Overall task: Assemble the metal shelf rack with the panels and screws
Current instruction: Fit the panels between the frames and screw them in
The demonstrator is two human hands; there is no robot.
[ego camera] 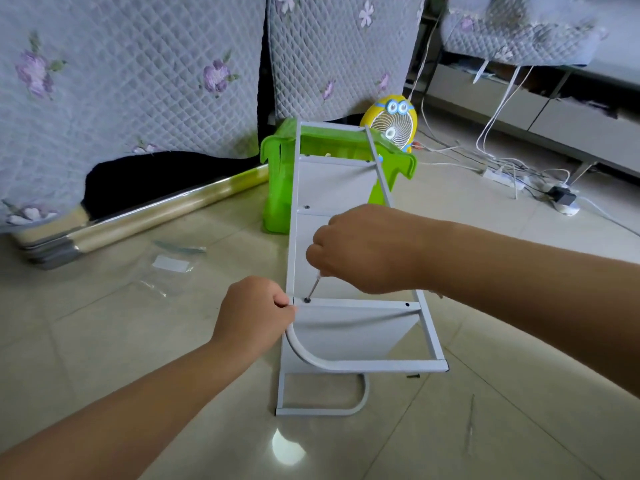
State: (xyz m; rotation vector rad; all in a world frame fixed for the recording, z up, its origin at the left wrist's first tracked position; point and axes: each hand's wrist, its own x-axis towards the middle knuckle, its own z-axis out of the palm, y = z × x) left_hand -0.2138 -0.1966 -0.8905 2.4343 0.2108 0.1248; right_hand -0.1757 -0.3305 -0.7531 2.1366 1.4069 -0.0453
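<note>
- The shelf rack [349, 332], pale grey metal, lies on its side on the tiled floor [519, 341], running from near to far in the middle of the room.
- Its far end sits against a green plastic stool [277, 188]; its near end, with the curved tube, is close to the person.
- The left hand [252, 317] is at the rack's left rail, beside the corner where a cross panel meets it. Its fingers are curled tight round the rail.
- The right hand [363, 247] hangs over the rack, fingers bunched round the top of a thin screwdriver [316, 285].
- The screwdriver slants down and left, and its tip sits in a dark screw [307, 300] at the left end of that cross panel.
- A second dark screw [407, 304] sits at the right end of the same panel.
- One loose screw [413, 376] lies on the floor just by the rack's near right corner.
- A clear plastic bag [169, 268] lies on the floor to the left of the rack.
- Behind the stool stands a small yellow fan [391, 124].
- Far right, white cables and a power strip [498, 174] trail over the floor.
- Quilted flowered covers [121, 81] hang along the far left.
</note>
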